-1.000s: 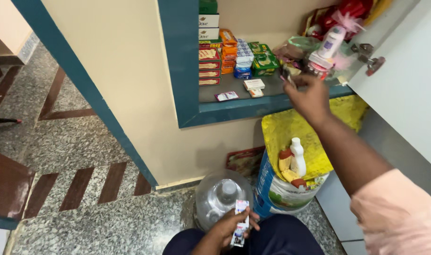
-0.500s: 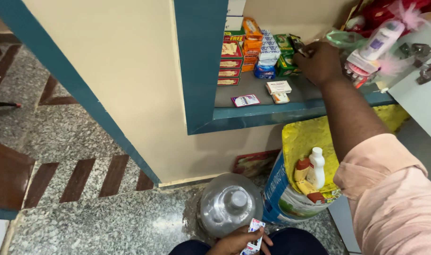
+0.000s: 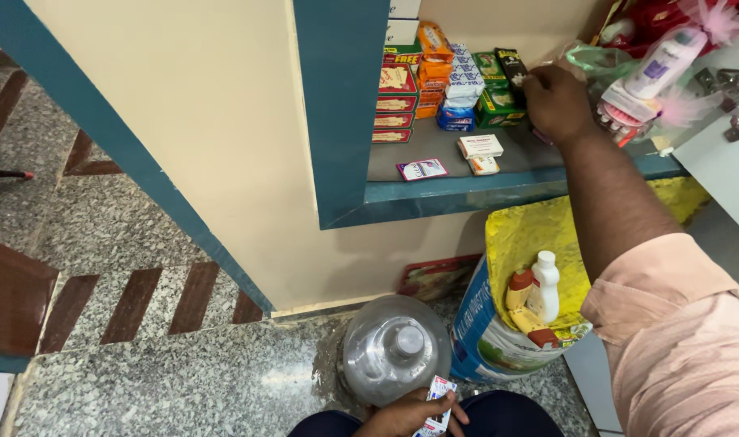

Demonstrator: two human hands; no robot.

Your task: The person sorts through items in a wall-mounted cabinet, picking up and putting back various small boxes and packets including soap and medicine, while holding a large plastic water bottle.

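My right hand (image 3: 558, 101) reaches into a teal-framed wall shelf (image 3: 466, 188) and its fingertips pinch a small dark packet (image 3: 514, 70) standing on the green boxes (image 3: 497, 101). My left hand (image 3: 411, 417) is at the bottom edge, closed around a small white, red and blue carton (image 3: 440, 400) just above my lap. Stacks of red boxes (image 3: 396, 103), orange packets (image 3: 431, 69) and blue-white packets (image 3: 460, 93) fill the back of the shelf.
Two small white boxes (image 3: 479, 150) and a flat sachet (image 3: 423, 169) lie on the shelf front. A white lotion bottle (image 3: 660, 65) and pink items crowd the right. Below stand a large clear water jug (image 3: 396, 348) and a yellow sack (image 3: 525, 267) holding bottles. A cupboard door (image 3: 729, 158) stands open on the right.
My right hand moved from the shelf's right side leftward to the green boxes and now holds the dark packet upright there. The view tilted slightly; my left hand stays low with its carton.
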